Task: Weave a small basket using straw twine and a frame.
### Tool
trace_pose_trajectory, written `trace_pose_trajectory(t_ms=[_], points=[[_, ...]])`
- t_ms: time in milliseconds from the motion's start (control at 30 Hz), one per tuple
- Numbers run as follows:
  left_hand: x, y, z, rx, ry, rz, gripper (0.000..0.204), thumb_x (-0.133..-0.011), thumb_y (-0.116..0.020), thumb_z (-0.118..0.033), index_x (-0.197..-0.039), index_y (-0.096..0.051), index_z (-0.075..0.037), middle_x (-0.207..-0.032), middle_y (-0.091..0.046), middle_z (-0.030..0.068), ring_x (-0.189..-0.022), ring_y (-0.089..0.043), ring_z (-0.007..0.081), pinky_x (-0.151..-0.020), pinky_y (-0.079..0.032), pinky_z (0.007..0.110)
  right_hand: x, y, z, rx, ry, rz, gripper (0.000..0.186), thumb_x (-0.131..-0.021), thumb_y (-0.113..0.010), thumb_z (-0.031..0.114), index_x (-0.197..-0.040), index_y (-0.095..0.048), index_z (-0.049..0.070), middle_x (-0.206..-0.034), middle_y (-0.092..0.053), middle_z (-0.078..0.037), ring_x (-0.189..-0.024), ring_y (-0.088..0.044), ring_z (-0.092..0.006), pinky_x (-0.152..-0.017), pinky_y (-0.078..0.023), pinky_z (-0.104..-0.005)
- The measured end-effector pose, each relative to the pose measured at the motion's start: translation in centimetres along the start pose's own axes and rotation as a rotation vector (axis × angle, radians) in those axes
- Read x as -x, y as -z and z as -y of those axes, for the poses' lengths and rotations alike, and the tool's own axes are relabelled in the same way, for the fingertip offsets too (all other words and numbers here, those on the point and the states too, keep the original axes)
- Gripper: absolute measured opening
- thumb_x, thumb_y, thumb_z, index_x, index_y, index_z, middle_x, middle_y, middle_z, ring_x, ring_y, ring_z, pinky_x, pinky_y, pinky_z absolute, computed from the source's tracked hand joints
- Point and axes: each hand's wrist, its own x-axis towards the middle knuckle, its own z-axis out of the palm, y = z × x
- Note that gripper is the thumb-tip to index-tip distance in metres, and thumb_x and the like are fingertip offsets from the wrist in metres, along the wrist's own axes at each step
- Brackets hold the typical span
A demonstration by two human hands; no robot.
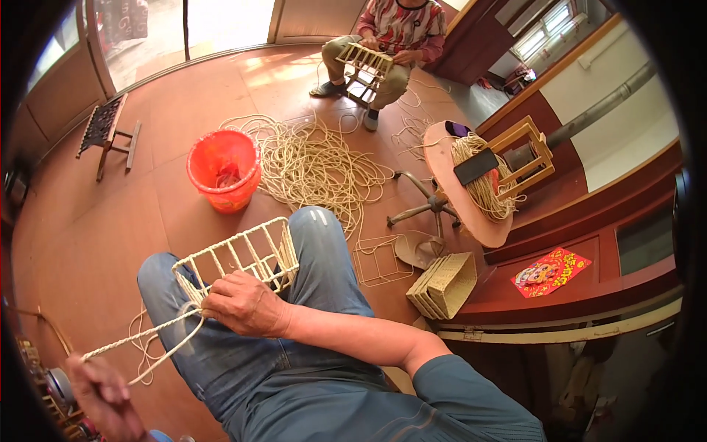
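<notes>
A small rectangular basket frame (pixel 234 256), wrapped in pale cord with open gaps between its bars, rests across my thighs. My right hand (pixel 247 303) is closed on its near corner, where the cord gathers under the fingers. From that corner a twisted pale cord (pixel 147 336) stretches taut to the lower left. Its far end meets my left hand (pixel 107 394), which is smeared by motion but looks closed around it. A looser strand of cord bows below the taut one, and some hangs beside my left leg.
Ahead are a red bucket (pixel 223 173) and a large heap of loose cord (pixel 317 166). Stacked woven baskets (pixel 442 287) and a bare wire frame (pixel 383 261) lie to the right, near a round-topped stool (pixel 449 180). Another person (pixel 401 37) sits working on a similar frame.
</notes>
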Motion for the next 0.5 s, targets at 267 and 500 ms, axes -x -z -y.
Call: trace_pose_trajectory(t_ms=[267,500], points=[[-3.3,-1.0,-3.4,0.387,-0.036,0.623,0.053,-0.111,-0.064,-0.028,-0.149,-0.054,0.007,-0.118,-0.078,0.0209,-0.054,-0.05,0.0116,-0.043,-0.04,0.023,-0.4,-0.1,0.7,-0.005,-0.077,-0.021,0.009,-0.096,-0.074,0.018,-0.101,-0.068,0.013,-0.086,-0.058,-0.006,-0.082,-0.062,-0.0274,-0.075,-0.048,-0.0412],[1.0,-4.9,5.7,-0.076,0.371,-0.005,0.034,-0.115,-0.055,-0.04,-0.101,-0.061,-0.009,-0.064,-0.045,-0.0052,-0.045,-0.036,0.0035,-0.036,-0.032,0.02,-0.2,0.3,0.3,0.01,-0.013,0.021,0.012,-0.095,-0.071,0.019,-0.098,-0.064,0.01,-0.089,-0.058,-0.008,-0.086,-0.062,-0.028,-0.078,-0.049,-0.0424]])
